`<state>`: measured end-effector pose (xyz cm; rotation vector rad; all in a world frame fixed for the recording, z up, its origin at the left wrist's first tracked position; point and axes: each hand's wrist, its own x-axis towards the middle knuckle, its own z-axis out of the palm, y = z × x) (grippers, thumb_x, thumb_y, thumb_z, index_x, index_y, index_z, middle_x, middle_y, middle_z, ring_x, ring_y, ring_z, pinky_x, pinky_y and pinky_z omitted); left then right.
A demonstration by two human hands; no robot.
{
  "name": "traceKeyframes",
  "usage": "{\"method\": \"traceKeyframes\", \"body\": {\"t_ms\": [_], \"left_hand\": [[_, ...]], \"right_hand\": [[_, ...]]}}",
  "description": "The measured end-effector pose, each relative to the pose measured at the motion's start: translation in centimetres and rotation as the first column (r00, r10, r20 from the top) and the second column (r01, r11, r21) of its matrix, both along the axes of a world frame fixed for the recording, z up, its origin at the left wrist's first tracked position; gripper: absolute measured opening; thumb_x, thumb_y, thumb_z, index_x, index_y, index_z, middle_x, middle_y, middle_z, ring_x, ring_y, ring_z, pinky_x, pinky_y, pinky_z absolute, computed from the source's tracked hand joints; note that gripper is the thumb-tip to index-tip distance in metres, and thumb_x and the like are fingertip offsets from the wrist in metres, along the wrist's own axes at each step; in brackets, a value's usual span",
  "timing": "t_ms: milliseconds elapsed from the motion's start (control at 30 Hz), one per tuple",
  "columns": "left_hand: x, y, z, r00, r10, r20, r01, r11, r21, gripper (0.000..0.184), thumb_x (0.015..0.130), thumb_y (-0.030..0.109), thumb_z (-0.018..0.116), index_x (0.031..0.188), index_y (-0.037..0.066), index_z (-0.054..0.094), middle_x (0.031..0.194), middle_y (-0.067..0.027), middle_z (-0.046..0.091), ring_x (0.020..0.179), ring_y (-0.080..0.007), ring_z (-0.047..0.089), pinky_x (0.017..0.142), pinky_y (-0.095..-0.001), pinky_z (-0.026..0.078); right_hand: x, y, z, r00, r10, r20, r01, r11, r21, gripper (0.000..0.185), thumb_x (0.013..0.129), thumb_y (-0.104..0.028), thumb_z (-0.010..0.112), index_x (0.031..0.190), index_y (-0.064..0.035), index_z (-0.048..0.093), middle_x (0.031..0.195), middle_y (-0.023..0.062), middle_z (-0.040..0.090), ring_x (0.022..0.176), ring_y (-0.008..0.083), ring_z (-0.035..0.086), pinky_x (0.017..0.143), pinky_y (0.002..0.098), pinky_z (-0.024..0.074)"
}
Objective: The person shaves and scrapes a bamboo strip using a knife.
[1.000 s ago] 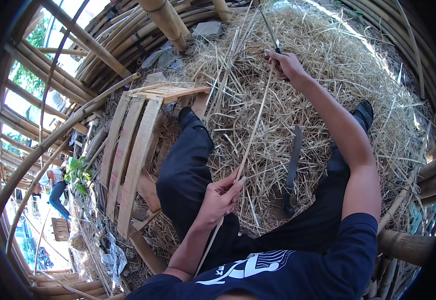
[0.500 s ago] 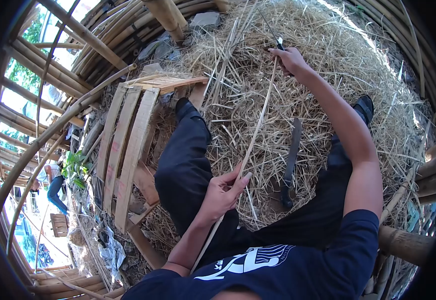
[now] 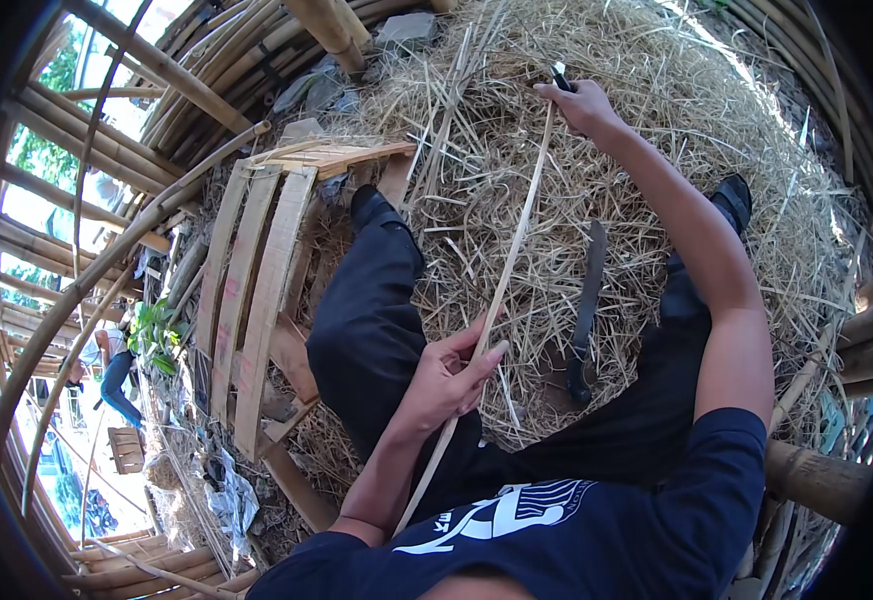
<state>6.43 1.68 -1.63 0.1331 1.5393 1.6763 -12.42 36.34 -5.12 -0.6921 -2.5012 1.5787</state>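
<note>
A long, thin bamboo strip (image 3: pixel 519 235) runs slantwise from my waist up to my far hand. My left hand (image 3: pixel 444 385) is closed around its lower part, thumb and fingers pinching it above my lap. With my arm stretched forward, my right hand (image 3: pixel 579 106) grips the black handle of a small knife (image 3: pixel 561 77) at the strip's far end. The knife's blade is hard to make out against the straw. On the shavings between my legs lies a big dark-bladed machete (image 3: pixel 588 300), its handle toward me, touched by neither hand.
Bamboo shavings (image 3: pixel 657 130) cover the ground. Left of my leg stands a slatted wooden crate (image 3: pixel 269 290). Bamboo poles (image 3: pixel 177 75) fence the left side, and a thick pole (image 3: pixel 817 482) lies by my right hip. Another person (image 3: pixel 117 375) is beyond the fence.
My right hand has shifted slightly upward with the knife, whose blade shows less than before. The left hand keeps its pinch on the strip, almost in place.
</note>
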Motion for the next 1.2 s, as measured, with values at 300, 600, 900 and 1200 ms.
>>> {"method": "traceKeyframes", "body": {"t_ms": [300,600,900,1200], "left_hand": [[-0.1,0.2,0.4,0.999,-0.048,-0.015,0.048,0.999,0.005,0.053,0.093,0.008,0.056,0.141,0.002,0.035,0.06,0.0035,0.045,0.039,-0.0006,0.037,0.038,-0.0166,0.033],[-0.1,-0.1,0.0,0.995,-0.094,-0.025,0.094,0.996,0.009,0.055,0.093,0.01,0.056,0.142,0.002,0.033,0.063,0.0002,0.05,0.041,-0.0036,0.045,0.041,-0.0159,0.038],[-0.3,-0.1,0.2,0.989,-0.138,-0.047,0.137,0.99,-0.036,0.057,0.092,0.011,0.057,0.142,0.002,0.031,0.068,-0.0017,0.054,0.043,-0.0024,0.046,0.042,-0.0149,0.038],[-0.2,0.1,0.0,0.991,-0.12,-0.061,0.118,0.993,-0.03,0.06,0.09,0.01,0.06,0.143,0.003,0.031,0.067,-0.0007,0.053,0.045,-0.0017,0.045,0.042,-0.0145,0.037]], "right_hand": [[0.2,0.2,-0.1,0.999,-0.03,0.021,0.028,0.994,0.102,0.046,0.081,-0.049,0.066,0.072,-0.0042,0.064,0.062,0.003,0.056,0.056,0.0097,0.055,0.057,0.0297,0.0464],[0.1,0.0,-0.1,1.0,-0.01,0.021,0.006,0.977,0.215,0.044,0.081,-0.049,0.065,0.073,-0.0053,0.064,0.067,0.0049,0.059,0.063,0.0123,0.057,0.066,0.0332,0.0478],[0.4,-0.1,-0.3,1.0,-0.009,0.024,0.003,0.969,0.247,0.047,0.081,-0.049,0.065,0.071,-0.0035,0.063,0.068,0.007,0.06,0.065,0.0148,0.059,0.067,0.0335,0.0481],[-0.1,0.3,-1.1,1.0,-0.018,0.008,0.015,0.972,0.235,0.049,0.081,-0.05,0.064,0.069,-0.0029,0.063,0.067,0.0083,0.06,0.065,0.0167,0.06,0.065,0.035,0.048]]}}
